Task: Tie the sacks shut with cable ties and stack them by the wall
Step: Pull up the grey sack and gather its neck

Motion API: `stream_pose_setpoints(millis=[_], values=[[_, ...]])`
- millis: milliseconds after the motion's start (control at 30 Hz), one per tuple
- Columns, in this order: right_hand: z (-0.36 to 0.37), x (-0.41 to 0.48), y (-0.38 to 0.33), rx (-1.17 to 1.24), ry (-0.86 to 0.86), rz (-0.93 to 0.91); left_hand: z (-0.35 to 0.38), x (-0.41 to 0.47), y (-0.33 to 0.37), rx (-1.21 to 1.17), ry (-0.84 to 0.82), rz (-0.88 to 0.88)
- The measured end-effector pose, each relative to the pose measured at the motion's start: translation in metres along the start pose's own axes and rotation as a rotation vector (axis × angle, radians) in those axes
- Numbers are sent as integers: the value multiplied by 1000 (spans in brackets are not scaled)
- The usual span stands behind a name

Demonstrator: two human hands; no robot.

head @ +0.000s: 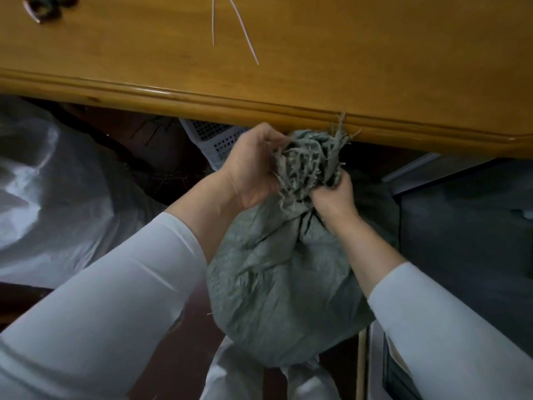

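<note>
Gripping one green sack | two hands | two cable ties

One wide-angle view from the person's head looks forward and steeply down, close over the left hand and right hand at centre with the sack; the surface spans 12 o'clock

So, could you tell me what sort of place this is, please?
Probably a home or small storeroom: a varnished wooden table with loose cable ties on it, and a green sack and a white sack down beside it.
</note>
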State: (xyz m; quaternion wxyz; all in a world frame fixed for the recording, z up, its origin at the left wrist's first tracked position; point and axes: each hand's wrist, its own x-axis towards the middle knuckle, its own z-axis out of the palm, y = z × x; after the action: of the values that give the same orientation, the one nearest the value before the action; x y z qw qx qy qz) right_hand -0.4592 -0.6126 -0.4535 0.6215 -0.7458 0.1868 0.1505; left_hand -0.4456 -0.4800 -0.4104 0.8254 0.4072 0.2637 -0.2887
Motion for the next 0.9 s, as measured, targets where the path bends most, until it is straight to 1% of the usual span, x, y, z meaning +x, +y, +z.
stream_pose_setpoints(millis=[33,67,133,167,200,233,300,333,367,400,433,500,600,667,767,833,867,900], values=[[-2,1,2,51,33,61,-6,2,3,30,36,31],[-5,2,2,113,68,135,-13,3,4,102,134,93],[-9,4,3,219,134,248,-35,0,-4,354,382,304],[-11,6,5,249,153,272,-46,-1,-12,504,446,411],[-11,6,6,273,166,284,-55,-3,-24,644,440,476],[-11,5,6,297,169,291,-61,-2,-37,800,378,474],[-10,2,6,345,168,299,-57,2,-57,1187,160,344],[-11,1,6,359,160,288,-50,9,-68,1331,61,311],[-12,0,6,377,146,276,-41,14,-76,1421,5,319],[-15,0,4,397,135,267,-30,19,-81,1444,-9,357],[-17,0,2,426,129,263,-24,28,-87,1412,6,397],[-22,0,-3,506,136,288,-13,41,-99,1343,46,423],[-25,0,-9,528,211,324,5,49,-113,1238,197,508],[-28,-1,-12,513,242,319,13,54,-121,1181,300,493],[-31,-3,-10,428,263,299,16,61,-130,975,341,406],[-33,-9,-5,333,201,283,16,60,-133,853,384,331],[-38,-13,-1,335,123,245,15,60,-133,806,393,310],[-45,-18,6,363,2,190,15,59,-132,757,392,295]])
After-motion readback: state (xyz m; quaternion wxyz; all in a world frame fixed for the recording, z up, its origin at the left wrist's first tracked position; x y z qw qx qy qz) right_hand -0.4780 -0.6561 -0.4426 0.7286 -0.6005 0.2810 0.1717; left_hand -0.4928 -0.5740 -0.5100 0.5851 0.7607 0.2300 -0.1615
